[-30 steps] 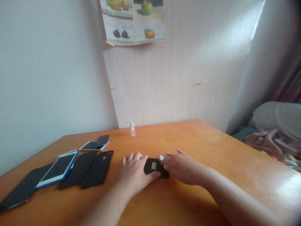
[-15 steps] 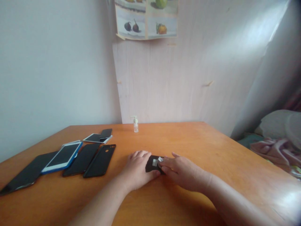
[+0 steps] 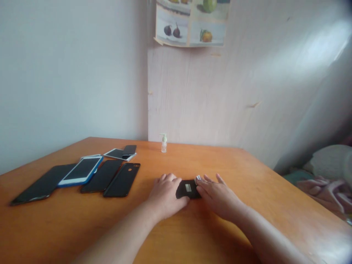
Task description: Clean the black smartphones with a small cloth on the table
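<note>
A small black device (image 3: 181,189), phone-like and with a pale label on its upper face, lies flat on the wooden table in front of me. My left hand (image 3: 165,195) grips its left end, thumb along the near edge and fingers over the far side. Over the right end rests my right hand (image 3: 220,198), its fingertips pressing a small white cloth (image 3: 198,178) near the far right corner. Most of the cloth is hidden under the fingers, as is the device's right end.
Left on the table (image 3: 176,234) lie a blue-cased phone (image 3: 81,171), a large black phone or tablet (image 3: 44,184) and black phone cases (image 3: 123,179). Farther back are a white tablet (image 3: 114,153) with a dark phone (image 3: 129,150) on it, and a clear pump bottle (image 3: 164,146).
The camera view has shifted. My right hand and the cloth have slid toward the device's far right corner, uncovering more of its face. My left hand keeps its hold.
</note>
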`<action>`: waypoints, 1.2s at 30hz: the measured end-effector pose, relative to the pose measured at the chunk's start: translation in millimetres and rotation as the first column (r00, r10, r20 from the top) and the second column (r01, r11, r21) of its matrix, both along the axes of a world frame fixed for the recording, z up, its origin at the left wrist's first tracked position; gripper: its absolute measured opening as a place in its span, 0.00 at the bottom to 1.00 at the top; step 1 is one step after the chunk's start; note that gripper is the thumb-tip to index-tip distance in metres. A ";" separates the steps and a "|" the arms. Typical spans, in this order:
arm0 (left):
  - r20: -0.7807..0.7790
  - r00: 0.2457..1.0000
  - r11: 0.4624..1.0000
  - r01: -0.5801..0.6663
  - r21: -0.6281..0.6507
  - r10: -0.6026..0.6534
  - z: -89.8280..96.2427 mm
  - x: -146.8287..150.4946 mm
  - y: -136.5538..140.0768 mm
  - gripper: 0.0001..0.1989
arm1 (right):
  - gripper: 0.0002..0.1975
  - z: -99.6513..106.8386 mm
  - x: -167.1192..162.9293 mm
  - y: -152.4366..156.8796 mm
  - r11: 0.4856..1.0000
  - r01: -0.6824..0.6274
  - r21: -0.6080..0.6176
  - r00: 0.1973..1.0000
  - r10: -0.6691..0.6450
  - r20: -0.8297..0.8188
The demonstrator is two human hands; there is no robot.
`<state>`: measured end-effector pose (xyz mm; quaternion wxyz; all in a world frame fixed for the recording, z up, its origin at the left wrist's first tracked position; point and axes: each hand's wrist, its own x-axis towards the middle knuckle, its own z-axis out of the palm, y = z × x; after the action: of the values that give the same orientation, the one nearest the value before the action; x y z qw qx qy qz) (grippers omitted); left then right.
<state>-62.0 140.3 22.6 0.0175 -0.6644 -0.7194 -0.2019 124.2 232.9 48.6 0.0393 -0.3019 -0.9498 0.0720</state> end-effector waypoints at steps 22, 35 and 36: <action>0.038 0.999 1.000 -0.012 0.007 0.011 -0.1 -0.4 1.4 0.21 | 0.25 -5.0 -7.0 2.0 0.997 0.032 -0.066 0.999 -0.030 0.040; 0.058 0.998 1.000 -0.004 0.016 0.003 -0.7 -1.7 2.6 0.22 | 0.26 3.7 7.4 5.3 0.997 0.080 -0.010 0.990 -0.079 0.121; 0.059 0.998 1.000 -0.008 0.011 0.007 -0.5 -1.6 2.5 0.22 | 0.26 5.0 8.4 3.2 0.997 0.073 0.003 0.989 -0.073 0.128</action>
<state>-63.6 142.8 22.2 0.0006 -0.6551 -0.7211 -0.2255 132.6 236.2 53.6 -0.0193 -0.3404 -0.9387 0.0517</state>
